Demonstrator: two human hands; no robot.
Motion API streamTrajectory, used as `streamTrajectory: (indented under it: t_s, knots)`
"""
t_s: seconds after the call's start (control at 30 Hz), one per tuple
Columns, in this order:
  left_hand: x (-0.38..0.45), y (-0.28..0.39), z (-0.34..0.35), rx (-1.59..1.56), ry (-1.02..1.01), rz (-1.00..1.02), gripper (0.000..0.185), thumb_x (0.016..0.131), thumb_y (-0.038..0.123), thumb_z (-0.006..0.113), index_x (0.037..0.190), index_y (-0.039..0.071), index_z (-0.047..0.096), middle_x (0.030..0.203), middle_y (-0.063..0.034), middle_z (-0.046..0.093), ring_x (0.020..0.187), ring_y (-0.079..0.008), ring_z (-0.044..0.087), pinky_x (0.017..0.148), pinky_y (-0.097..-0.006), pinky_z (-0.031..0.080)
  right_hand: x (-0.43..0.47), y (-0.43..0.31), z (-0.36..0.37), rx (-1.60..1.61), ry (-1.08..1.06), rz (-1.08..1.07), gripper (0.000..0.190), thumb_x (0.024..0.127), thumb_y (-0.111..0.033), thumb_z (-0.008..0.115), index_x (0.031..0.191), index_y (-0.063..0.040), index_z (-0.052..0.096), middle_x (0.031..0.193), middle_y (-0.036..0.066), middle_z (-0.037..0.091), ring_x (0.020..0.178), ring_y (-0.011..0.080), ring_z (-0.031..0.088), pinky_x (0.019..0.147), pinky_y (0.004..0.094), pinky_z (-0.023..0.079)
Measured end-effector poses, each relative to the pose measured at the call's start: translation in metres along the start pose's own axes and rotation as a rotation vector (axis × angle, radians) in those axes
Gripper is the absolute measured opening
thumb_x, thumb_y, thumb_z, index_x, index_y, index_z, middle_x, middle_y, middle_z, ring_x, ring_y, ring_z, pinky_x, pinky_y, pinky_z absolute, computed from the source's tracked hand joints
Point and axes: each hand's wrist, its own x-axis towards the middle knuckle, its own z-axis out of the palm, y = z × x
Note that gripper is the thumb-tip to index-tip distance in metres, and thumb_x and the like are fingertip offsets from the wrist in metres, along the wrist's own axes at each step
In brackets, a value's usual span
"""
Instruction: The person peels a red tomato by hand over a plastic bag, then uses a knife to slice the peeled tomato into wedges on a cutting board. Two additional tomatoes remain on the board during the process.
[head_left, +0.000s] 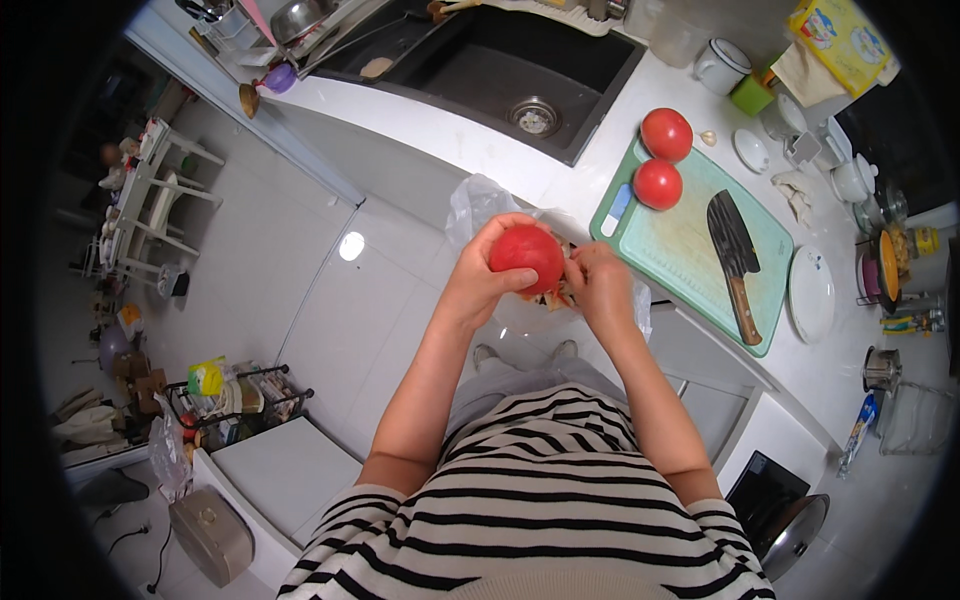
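Observation:
My left hand (480, 274) is wrapped around a red tomato (526, 259), its thumb across the near side. The fingers of my right hand (602, 281) are curled in at the tomato's right side; whether they pinch anything is hidden. Under both hands hangs a plastic bag (480, 199) with food scraps (553, 300) in it. To the right, a green cutting board (660, 251) lies on the counter. Two more tomatoes, one larger (667, 135) and one smaller (658, 184), sit at its far left corner. A kitchen knife (733, 255) with a wooden handle rests along the board's right part.
A dark sink (480, 82) is set into the white counter (420, 116). Beyond the board are a garlic clove (707, 138), a small white dish (751, 150) and an enamel mug (722, 66). An oval white plate (811, 294) stands right of the board. A wire cart (236, 401) is at lower left.

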Motion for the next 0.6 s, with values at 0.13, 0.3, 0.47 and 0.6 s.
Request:
streamTrajectory:
  t_s: [0.13,0.3,0.47,0.6]
  knots:
    - [-0.001,-0.002,-0.001,0.017,0.004,-0.027,0.068,0.064,0.004,0.085,0.123,0.009,0.053,0.123,-0.0087,0.06,0.111,-0.023,0.061,0.085,-0.0341,0.058,0.014,-0.043,-0.031,0.221,0.048,0.072,0.007,0.082,0.0,0.068,0.088,0.003,0.065,0.1,0.014,0.062,0.07,0.0258,0.065,0.062,0.0344,0.054]
    - [0.002,0.001,0.005,0.132,0.025,0.014,0.071,0.059,0.001,0.087,0.121,0.009,0.053,0.122,-0.007,0.06,0.109,-0.0221,0.061,0.082,-0.0331,0.059,0.021,-0.067,-0.052,0.456,0.0,0.125,0.011,0.08,0.006,0.068,0.09,0.003,0.066,0.11,0.011,0.059,0.078,0.0165,0.069,0.065,0.0251,0.058]
    - [-0.001,0.007,0.013,0.273,0.056,0.026,0.069,0.058,0.002,0.087,0.119,0.01,0.055,0.121,-0.0061,0.059,0.11,-0.0213,0.06,0.085,-0.0335,0.058,0.021,-0.071,-0.055,0.463,-0.029,0.135,0.011,0.079,0.004,0.07,0.089,0.001,0.067,0.109,0.01,0.061,0.081,0.0144,0.066,0.066,0.0241,0.056]
    - [-0.002,0.007,0.015,0.352,0.059,0.051,0.068,0.058,0.003,0.088,0.118,0.011,0.056,0.122,-0.006,0.059,0.11,-0.0208,0.06,0.089,-0.0334,0.056,0.023,-0.069,-0.059,0.44,-0.083,0.124,0.011,0.078,0.004,0.07,0.088,0.001,0.068,0.109,0.009,0.06,0.083,0.0129,0.063,0.066,0.0235,0.054]
